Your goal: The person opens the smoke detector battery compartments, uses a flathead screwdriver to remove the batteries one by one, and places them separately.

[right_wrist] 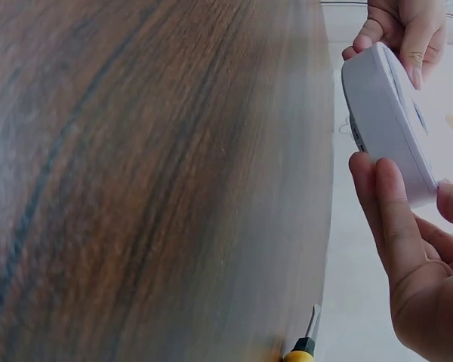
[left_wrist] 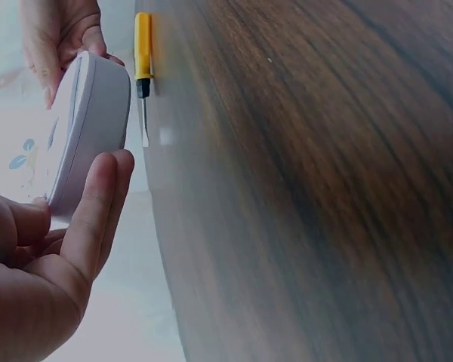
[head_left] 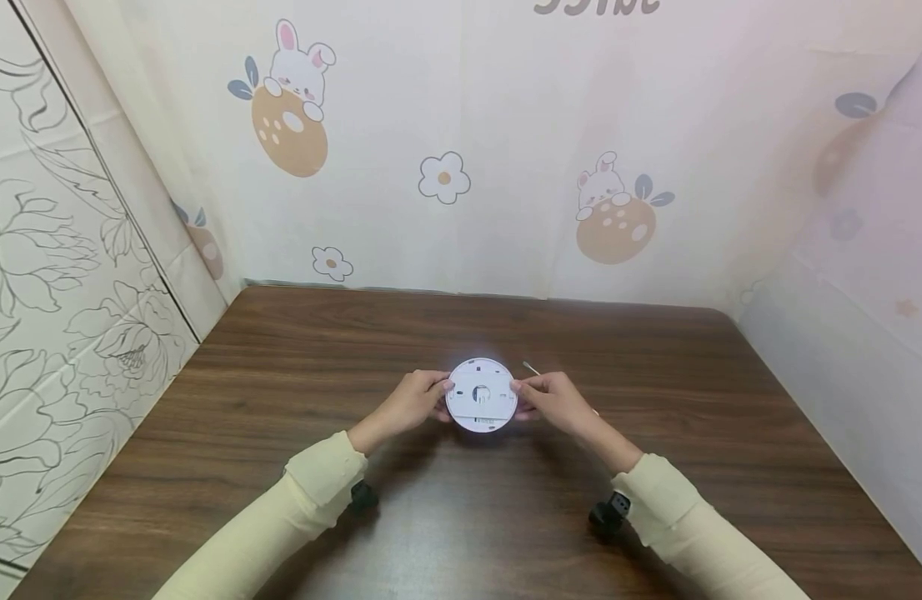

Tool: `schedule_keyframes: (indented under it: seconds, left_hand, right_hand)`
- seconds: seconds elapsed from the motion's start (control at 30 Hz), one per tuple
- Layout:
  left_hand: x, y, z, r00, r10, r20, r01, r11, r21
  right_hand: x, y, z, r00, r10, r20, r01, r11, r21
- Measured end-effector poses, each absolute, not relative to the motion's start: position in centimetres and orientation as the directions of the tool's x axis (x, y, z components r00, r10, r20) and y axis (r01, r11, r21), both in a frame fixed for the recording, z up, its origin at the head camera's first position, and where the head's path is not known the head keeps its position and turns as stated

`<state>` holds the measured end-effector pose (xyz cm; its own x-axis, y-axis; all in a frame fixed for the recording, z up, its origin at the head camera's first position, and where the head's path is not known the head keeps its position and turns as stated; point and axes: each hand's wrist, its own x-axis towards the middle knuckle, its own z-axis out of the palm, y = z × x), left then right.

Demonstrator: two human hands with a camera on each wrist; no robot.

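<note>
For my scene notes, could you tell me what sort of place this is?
Probably a home-style tabletop recording booth: a dark wooden table enclosed by cartoon-rabbit cloth, where both hands hold a white round device near a yellow screwdriver.

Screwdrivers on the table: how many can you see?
1. A yellow-handled screwdriver lies on the brown wooden table, just beyond the right hand; others may be hidden.

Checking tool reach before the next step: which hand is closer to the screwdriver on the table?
The right hand. The yellow-handled screwdriver lies on the table just beyond it, while the left hand holds the far side of the white disc.
</note>
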<state>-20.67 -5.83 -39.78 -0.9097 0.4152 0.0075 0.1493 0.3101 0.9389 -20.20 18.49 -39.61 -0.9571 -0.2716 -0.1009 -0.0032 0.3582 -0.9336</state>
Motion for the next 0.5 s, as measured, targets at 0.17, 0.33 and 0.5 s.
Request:
schedule_keyframes:
  seconds: [0.17,0.33,0.5]
  left_hand:
    - [-20.70,-5.58,-39.85,-0.917,0.391,-0.075,0.033,0.262,0.964]
    - [-20.71,-5.44,-40.01,-0.918,0.372,-0.138,-0.047,0.244,0.969]
    - [-20.84,-5.43,-40.34,-0.913,0.366,-0.180,-0.093,0.242,0.966]
  right_hand:
    - [-20.21,18.37,-39.61,-0.959,-0.245,-0.143,0.053,0.341,-0.938]
    - [-20.28,18.29,-39.83,-0.957,-0.230,-0.179,0.097,0.328,-0.940]
    - [-20.34,18.21,-40.07,-0.953,-0.211,-0.215,0.136,0.334,-0.933]
